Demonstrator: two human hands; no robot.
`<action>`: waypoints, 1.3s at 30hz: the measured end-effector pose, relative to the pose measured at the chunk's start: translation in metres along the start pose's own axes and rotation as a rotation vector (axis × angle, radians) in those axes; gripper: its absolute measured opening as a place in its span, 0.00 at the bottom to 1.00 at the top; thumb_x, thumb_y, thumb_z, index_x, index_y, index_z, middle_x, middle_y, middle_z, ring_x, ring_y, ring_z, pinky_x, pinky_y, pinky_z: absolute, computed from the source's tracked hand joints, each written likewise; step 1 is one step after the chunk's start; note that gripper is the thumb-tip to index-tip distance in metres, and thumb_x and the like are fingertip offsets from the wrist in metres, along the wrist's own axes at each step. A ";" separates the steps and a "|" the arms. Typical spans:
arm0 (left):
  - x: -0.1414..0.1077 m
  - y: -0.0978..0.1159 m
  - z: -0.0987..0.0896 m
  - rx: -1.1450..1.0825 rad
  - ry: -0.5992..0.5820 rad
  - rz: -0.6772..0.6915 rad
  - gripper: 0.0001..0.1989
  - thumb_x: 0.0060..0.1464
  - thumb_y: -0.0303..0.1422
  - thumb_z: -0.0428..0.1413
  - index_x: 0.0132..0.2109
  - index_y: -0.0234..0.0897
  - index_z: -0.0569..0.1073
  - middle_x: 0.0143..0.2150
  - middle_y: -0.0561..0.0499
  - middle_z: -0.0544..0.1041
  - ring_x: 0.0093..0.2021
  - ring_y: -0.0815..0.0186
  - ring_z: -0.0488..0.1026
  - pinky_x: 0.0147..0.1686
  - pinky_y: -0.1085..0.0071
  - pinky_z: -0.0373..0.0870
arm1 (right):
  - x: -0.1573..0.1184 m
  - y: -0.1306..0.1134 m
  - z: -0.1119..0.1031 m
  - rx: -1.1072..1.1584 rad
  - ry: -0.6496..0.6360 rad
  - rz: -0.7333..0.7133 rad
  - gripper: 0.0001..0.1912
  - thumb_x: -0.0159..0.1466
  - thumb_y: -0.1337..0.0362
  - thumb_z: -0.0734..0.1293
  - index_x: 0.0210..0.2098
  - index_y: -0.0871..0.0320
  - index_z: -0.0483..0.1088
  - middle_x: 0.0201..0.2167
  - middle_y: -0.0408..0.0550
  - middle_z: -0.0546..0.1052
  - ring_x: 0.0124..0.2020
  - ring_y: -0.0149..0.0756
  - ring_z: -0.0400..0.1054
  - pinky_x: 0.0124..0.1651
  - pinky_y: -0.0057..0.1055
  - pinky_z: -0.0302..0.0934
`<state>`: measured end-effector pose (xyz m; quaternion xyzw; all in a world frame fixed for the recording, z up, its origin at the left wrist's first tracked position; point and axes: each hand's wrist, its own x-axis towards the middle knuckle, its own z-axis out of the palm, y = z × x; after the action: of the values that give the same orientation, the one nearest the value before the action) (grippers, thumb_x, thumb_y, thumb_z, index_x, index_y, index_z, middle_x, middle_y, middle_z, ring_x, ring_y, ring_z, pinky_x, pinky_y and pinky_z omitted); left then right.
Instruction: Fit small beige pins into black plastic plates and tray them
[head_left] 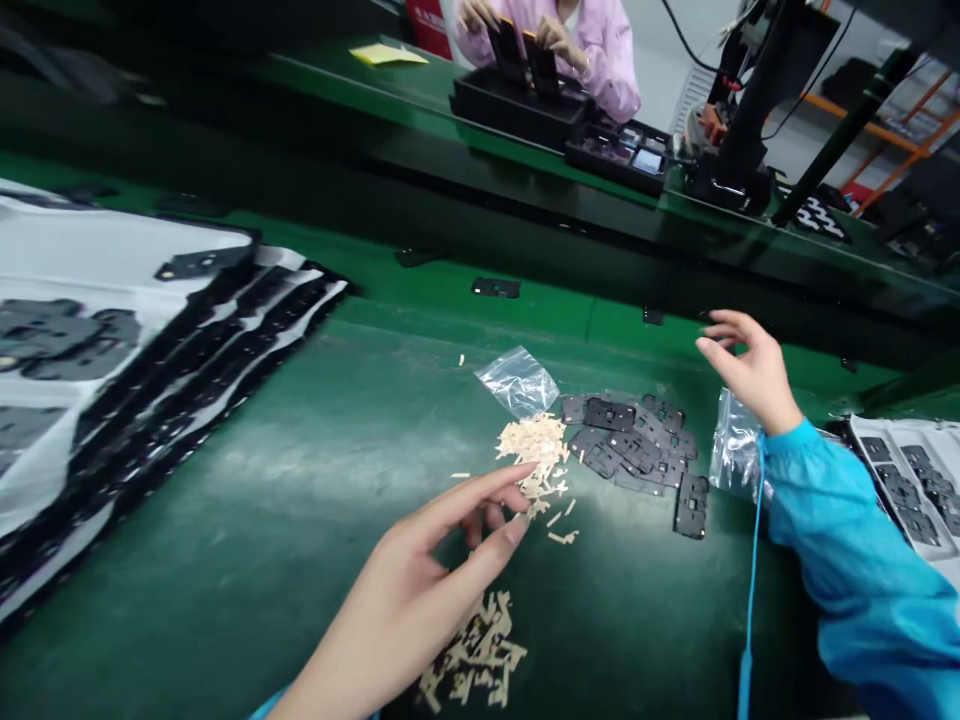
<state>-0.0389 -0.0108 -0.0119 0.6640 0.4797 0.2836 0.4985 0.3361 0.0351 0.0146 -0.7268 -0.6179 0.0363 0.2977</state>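
Observation:
My left hand [420, 575] hovers over the near part of the green table, thumb and forefinger apart, with nothing visible between them. Its fingertips overlap the lower edge of a pile of small cream strips [529, 440]. Partly hidden below the palm lies a second heap of larger beige cut pieces [480, 655]. My right hand [754, 370] is raised at the right, fingers loosely parted and holding nothing I can see. Left of it and lower is a pile of flat black plastic parts [634, 440]. A single black part [691, 506] lies at that pile's right end.
Stacked trays [187, 370] of black parts fill the left. A clear plastic bag [519, 380] lies beyond the strips, another bag [735, 445] beneath my right wrist. More parts sit in a white tray [870, 430] at right. Across a dark ledge, a person in pink [611, 60] handles black pieces.

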 end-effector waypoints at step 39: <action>0.023 0.023 0.024 -0.462 0.137 -0.087 0.07 0.55 0.34 0.64 0.39 0.35 0.80 0.27 0.53 0.77 0.26 0.70 0.72 0.25 0.76 0.69 | -0.102 -0.120 0.043 1.027 -0.572 0.480 0.34 0.57 0.64 0.76 0.61 0.55 0.66 0.30 0.43 0.83 0.31 0.35 0.78 0.34 0.30 0.71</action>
<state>-0.0021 -0.0001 -0.0010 0.4903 0.4628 0.4085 0.6152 0.1891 -0.0352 0.0041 -0.5714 -0.3967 0.5863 0.4151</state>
